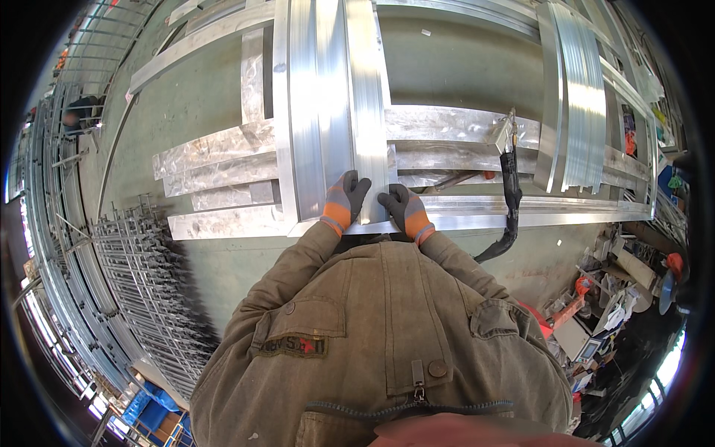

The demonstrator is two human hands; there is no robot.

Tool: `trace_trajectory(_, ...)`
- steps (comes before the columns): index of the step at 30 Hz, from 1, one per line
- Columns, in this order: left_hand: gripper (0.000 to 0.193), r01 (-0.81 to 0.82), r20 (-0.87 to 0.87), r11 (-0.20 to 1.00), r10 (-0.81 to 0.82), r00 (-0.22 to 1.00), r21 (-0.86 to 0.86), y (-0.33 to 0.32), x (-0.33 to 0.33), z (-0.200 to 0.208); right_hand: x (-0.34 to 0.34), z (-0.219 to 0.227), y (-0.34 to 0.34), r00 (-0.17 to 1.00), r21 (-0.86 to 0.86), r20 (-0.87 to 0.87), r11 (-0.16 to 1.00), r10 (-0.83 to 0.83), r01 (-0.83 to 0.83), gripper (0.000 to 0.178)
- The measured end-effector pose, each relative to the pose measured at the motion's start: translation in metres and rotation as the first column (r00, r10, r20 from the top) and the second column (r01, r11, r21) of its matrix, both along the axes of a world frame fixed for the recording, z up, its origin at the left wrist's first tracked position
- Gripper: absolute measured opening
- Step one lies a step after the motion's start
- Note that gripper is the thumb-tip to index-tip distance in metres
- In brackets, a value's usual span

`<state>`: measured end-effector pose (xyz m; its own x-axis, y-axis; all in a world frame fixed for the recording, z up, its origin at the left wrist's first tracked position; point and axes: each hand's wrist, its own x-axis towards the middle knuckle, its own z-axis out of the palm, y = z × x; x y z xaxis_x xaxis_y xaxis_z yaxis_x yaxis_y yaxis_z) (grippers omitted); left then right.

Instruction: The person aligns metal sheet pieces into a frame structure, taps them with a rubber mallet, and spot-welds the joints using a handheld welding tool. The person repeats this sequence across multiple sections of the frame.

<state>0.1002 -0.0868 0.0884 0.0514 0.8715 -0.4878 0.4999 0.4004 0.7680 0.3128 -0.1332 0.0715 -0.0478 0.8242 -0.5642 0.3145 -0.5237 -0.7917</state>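
Note:
A bright aluminium profile (368, 97) lies lengthwise in front of me, its near end between my hands. My left hand (344, 201), in a grey and orange glove, closes on its left edge with the thumb toward the middle. On the opposite edge my right hand (406, 211), gloved alike, is closed too, thumb pointing inward. The undersides of the fingers are hidden. Left of this piece, touching or nearly so, run more ribbed aluminium profiles (305, 112). Beneath the hands passes the near rail (462, 223) of a metal frame.
A black cable (511, 194) with a metal-tipped end hangs over the rail on the right. Another stack of profiles (583, 104) lies beyond it. Flat metal bars (216, 149) cross at left. Thin rods (145, 283) are piled on the floor; mixed clutter (596, 313) lies right.

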Motion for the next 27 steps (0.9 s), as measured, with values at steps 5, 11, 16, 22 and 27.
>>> trace_trajectory(5, 0.049, -0.022, 0.002, 1.000, 0.022, 1.000, 0.017, -0.0005, -0.0001, -0.0024, 0.0001, -0.0042, 0.0000, 1.000, -0.004, 0.003, 1.000, -0.001, 0.001, 0.055)
trace_trajectory(11, 0.048, -0.009, 0.012, 1.000, 0.010, 1.000, -0.015, 0.0008, -0.0010, -0.0009, -0.0006, -0.0077, -0.0011, 0.999, -0.049, -0.036, 0.998, -0.037, 0.035, 0.057)
trace_trajectory(16, 0.047, -0.053, 0.034, 0.998, 0.052, 0.998, 0.017, -0.0005, 0.0007, -0.0028, 0.0004, -0.0071, -0.0008, 1.000, -0.031, -0.023, 0.999, -0.020, 0.019, 0.057)
trace_trajectory(22, 0.045, -0.047, 0.037, 0.999, 0.047, 0.998, 0.019, -0.0004, 0.0011, -0.0059, 0.0003, -0.0040, 0.0009, 0.999, -0.034, -0.040, 0.999, -0.020, 0.019, 0.059)
trace_trajectory(27, 0.066, 0.015, -0.009, 1.000, -0.015, 1.000, -0.014, 0.0041, -0.0048, -0.0078, 0.0010, -0.0010, 0.0034, 1.000, -0.006, 0.016, 1.000, -0.003, 0.003, 0.060)
